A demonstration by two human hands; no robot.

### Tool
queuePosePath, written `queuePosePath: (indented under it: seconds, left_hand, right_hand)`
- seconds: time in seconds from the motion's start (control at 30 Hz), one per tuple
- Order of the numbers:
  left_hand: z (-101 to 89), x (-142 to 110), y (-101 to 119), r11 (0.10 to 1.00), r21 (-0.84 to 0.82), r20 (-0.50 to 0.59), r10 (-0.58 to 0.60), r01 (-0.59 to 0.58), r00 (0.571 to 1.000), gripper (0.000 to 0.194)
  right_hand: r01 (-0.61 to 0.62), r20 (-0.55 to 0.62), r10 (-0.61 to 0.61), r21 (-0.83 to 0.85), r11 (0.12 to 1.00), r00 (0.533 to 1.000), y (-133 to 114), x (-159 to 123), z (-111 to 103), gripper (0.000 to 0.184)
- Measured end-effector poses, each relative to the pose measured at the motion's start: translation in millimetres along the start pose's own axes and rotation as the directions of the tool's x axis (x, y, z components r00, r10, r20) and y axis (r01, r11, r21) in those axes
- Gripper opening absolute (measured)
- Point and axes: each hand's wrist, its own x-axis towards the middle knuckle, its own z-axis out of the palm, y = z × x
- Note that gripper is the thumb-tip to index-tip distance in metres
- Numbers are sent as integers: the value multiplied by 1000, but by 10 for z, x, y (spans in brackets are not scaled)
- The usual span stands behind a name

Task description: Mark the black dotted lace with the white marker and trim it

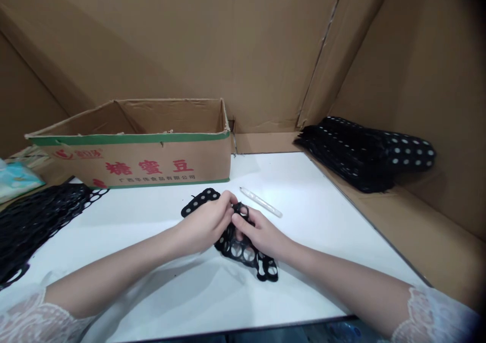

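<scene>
Both hands meet over the middle of the white table, gripping one black piece of material with round holes (pixel 236 252). My left hand (pixel 212 220) is closed on its upper part, fingers curled inward. My right hand (pixel 261 231) pinches it between thumb and fingers, close to the left fingertips. The lower end, with large open holes, hangs down toward the table on the right. Its other end, dotted with smaller pale spots, sticks out beyond the left hand. Just behind the right hand lies a clear pen-like stick (pixel 261 202).
An open cardboard box (pixel 170 163) with a green rim stands at the back left. A heap of black holed strips (pixel 34 221) lies at the left, near a blue-white packet (pixel 18 180). Stacked black dotted pieces (pixel 364 153) rest at the right. Cardboard walls (pixel 170 44) enclose the table (pixel 152 292).
</scene>
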Motion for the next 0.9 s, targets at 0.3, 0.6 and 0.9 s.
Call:
queuePosePath:
  seconds: [0.3,0.6,0.9]
  left_hand:
    - [155,-28,-16,996,-79,-162,-63,51,985,18]
    - [173,-1,-22,997,-17,-213,-81,79,974,17]
    - [-122,52,-91,933,283,-454,-74,223,888,20]
  right_hand:
    - [16,71,-17,15,1000,997,-13,9,-26,23]
    - [-105,107,90,140,985,990,-14,15,-3,30]
    - [-25,71,16,126,992,997,8,23,7,26]
